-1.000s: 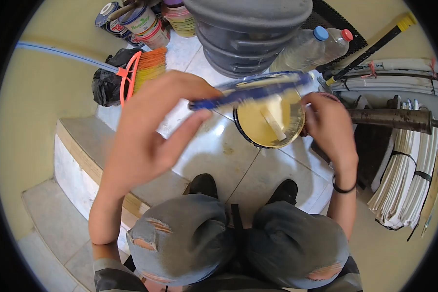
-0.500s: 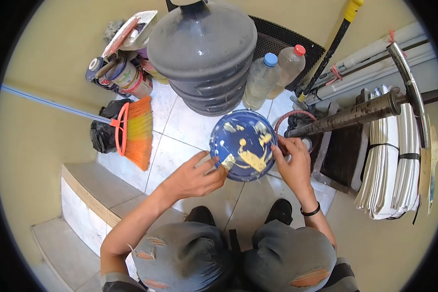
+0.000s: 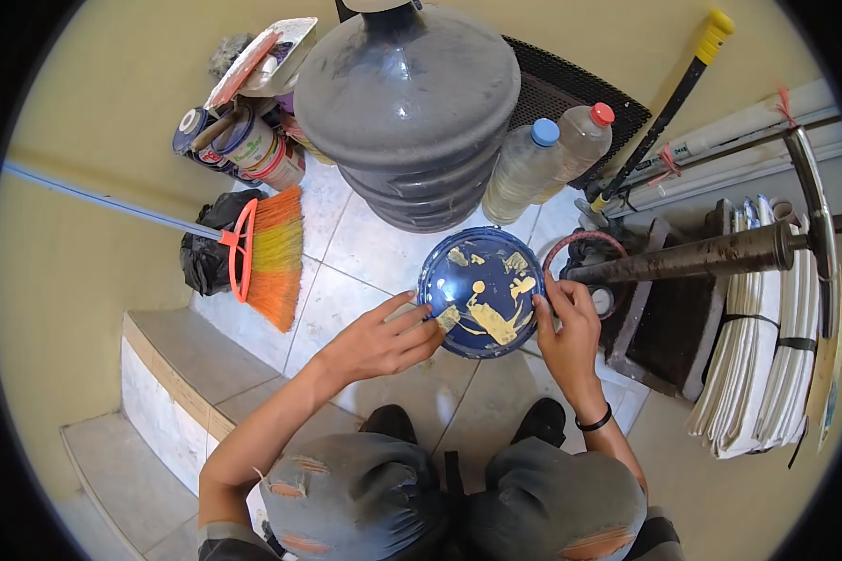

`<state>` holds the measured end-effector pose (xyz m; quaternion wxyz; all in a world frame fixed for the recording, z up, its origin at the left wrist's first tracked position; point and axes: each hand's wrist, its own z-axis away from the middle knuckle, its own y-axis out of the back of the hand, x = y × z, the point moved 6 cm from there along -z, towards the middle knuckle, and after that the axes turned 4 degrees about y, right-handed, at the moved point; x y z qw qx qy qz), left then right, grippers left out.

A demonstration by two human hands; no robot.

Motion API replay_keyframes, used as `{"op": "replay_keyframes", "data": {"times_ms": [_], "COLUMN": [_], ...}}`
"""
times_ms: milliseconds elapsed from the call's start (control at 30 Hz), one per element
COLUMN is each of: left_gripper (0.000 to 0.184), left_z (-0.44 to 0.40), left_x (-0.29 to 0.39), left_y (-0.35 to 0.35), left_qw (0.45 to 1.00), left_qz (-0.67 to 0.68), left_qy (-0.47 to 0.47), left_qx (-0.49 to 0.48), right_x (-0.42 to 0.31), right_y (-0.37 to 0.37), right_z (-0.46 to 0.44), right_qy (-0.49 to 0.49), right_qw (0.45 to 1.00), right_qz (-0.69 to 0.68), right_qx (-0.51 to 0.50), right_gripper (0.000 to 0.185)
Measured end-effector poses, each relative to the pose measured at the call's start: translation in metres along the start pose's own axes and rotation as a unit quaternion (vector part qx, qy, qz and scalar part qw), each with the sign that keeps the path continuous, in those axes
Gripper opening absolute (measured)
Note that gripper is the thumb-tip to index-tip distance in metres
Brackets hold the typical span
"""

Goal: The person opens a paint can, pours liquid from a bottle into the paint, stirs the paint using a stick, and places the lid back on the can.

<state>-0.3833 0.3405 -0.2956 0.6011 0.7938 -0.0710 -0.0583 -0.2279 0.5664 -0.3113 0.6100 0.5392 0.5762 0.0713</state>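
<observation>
A round blue lid [image 3: 489,292] with a raised rim is held above the tiled floor, in front of my knees. Cream-yellow smears [image 3: 496,323] and paler patches mark its face. My right hand [image 3: 572,329] grips the lid's right edge, thumb on the near side and the other fingers partly hidden. At the lower left rim my left hand [image 3: 389,338] pinches the edge beside a pale patch, its index finger stretched out. The undersides of the fingers there are hidden.
A large grey water jug [image 3: 407,103] stands beyond the lid, with two plastic bottles [image 3: 522,173] beside it. An orange broom [image 3: 276,257] and paint cans [image 3: 253,145] are left. Bundled white sheets [image 3: 744,346] and a metal cylinder tool [image 3: 720,254] lie right; steps [image 3: 196,355] are lower left.
The whole view has shifted slightly, so most things sit farther right and a little lower. Both hands keep their hold on the lid, whose tilt looks slightly different.
</observation>
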Motion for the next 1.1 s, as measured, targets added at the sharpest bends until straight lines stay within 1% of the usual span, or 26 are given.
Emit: {"op": "replay_keyframes", "data": {"times_ms": [67, 100, 167, 200, 267, 300, 333, 400, 433, 533, 567, 600, 667, 700, 733, 767, 800, 833, 867, 900, 933, 967, 1000, 1033, 1067, 1100], "left_gripper": [0.033, 0.033, 0.05, 0.05, 0.067, 0.081, 0.081, 0.095, 0.105, 0.102, 0.104, 0.104, 0.103, 0.103, 0.099, 0.096, 0.096, 0.089, 0.083, 0.072, 0.072, 0.067, 0.062, 0.057, 0.073, 0.073], "left_z": [-0.002, -0.004, -0.013, -0.022, -0.039, -0.041, -0.046, -0.054, -0.053, -0.058, -0.057, -0.057, -0.06, -0.067, -0.071, -0.078, -0.09, -0.102, -0.108, -0.11, -0.116, -0.114, -0.111, -0.116, -0.119, -0.119], "left_x": [-0.002, -0.002, -0.008, -0.009, -0.023, -0.027, -0.029, -0.039, -0.04, -0.045, -0.044, -0.044, -0.042, -0.045, -0.047, -0.048, -0.045, -0.048, -0.052, -0.049, -0.037, -0.027, -0.017, -0.012, -0.009, -0.015], "left_y": [-0.003, -0.004, -0.007, -0.005, -0.009, -0.02, -0.021, -0.025, -0.032, -0.03, -0.029, -0.026, -0.02, -0.003, 0.01, 0.031, 0.068, 0.112, 0.155, 0.194, 0.236, 0.281, 0.325, 0.386, 0.436, 0.486], "left_qw": [0.999, 0.999, 0.989, 0.988, 0.979, 0.97, 0.969, 0.953, 0.946, 0.934, 0.933, 0.934, 0.93, 0.93, 0.919, 0.906, 0.902, 0.864, 0.808, 0.806, 0.802, 0.672, 0.516, 0.494, 0.48, 0.48], "left_qz": [0.035, 0.038, 0.122, 0.126, 0.141, 0.162, 0.166, 0.167, 0.178, 0.202, 0.187, 0.182, 0.171, 0.177, 0.194, 0.21, 0.22, 0.307, 0.385, 0.403, 0.4, 0.519, 0.617, 0.625, 0.628, 0.616], "left_qy": [0.021, 0.023, 0.089, 0.091, 0.146, 0.164, 0.164, 0.221, 0.225, 0.237, 0.24, 0.243, 0.243, 0.245, 0.246, 0.248, 0.255, 0.345, 0.428, 0.433, 0.443, 0.524, 0.577, 0.574, 0.569, 0.572], "left_qx": [0.011, 0.008, 0.004, 0.002, -0.03, -0.08, -0.081, -0.119, -0.149, -0.175, -0.19, -0.19, -0.215, -0.209, -0.241, -0.271, -0.27, -0.202, -0.127, -0.013, -0.005, 0.068, 0.143, 0.189, 0.228, 0.251], "right_x": [0.003, 0.004, 0.006, 0.007, 0.008, 0.002, -0.004, -0.008, -0.009, -0.012, -0.011, -0.015, -0.016, -0.025, -0.027, -0.048, -0.09, -0.136, -0.177, -0.216, -0.253, -0.299, -0.338, -0.376, -0.417, -0.459], "right_y": [-0.003, -0.004, -0.008, -0.009, -0.01, -0.007, -0.004, -0.004, -0.005, -0.007, -0.008, -0.003, 0.007, 0.025, 0.035, 0.059, 0.083, 0.117, 0.147, 0.176, 0.203, 0.231, 0.256, 0.28, 0.304, 0.328], "right_z": [0.001, 0.0, -0.004, -0.005, -0.007, -0.009, -0.011, -0.014, -0.015, -0.021, -0.021, -0.024, -0.032, -0.04, -0.043, -0.057, -0.07, -0.089, -0.109, -0.125, -0.143, -0.164, -0.177, -0.185, -0.196, -0.213], "right_qy": [-0.007, -0.005, -0.008, -0.008, -0.021, 0.003, 0.026, 0.038, 0.054, 0.072, 0.052, 0.057, 0.006, 0.002, -0.042, -0.23, -0.392, -0.411, -0.405, -0.374, -0.341, -0.341, -0.339, -0.338, -0.346, -0.343], "right_qw": [0.998, 0.999, 0.999, 0.999, 0.999, 1.0, 0.998, 0.997, 0.995, 0.99, 0.99, 0.99, 0.985, 0.987, 0.994, 0.919, 0.715, 0.488, 0.402, 0.346, 0.285, 0.286, 0.26, 0.233, 0.225, 0.224], "right_qz": [-0.055, -0.046, -0.044, -0.039, -0.04, 0.004, 0.048, 0.065, 0.082, 0.12, 0.13, 0.126, 0.138, 0.117, 0.008, -0.305, -0.573, -0.769, -0.82, -0.858, -0.893, -0.891, -0.898, -0.904, -0.901, -0.898], "right_qx": [0.028, 0.023, 0.024, 0.028, 0.023, 0.02, 0.018, 0.009, 0.002, -0.009, -0.034, -0.032, -0.107, -0.111, -0.103, -0.098, -0.079, -0.051, -0.047, -0.059, -0.074, -0.092, -0.104, -0.115, -0.134, -0.16], "right_gripper": [0.038, 0.038, 0.038, 0.038, 0.038, 0.04, 0.041, 0.044, 0.048, 0.052, 0.053, 0.053, 0.052, 0.045, 0.044, 0.046, 0.049, 0.058, 0.063, 0.064, 0.065, 0.065, 0.066, 0.067, 0.072, 0.072]}}
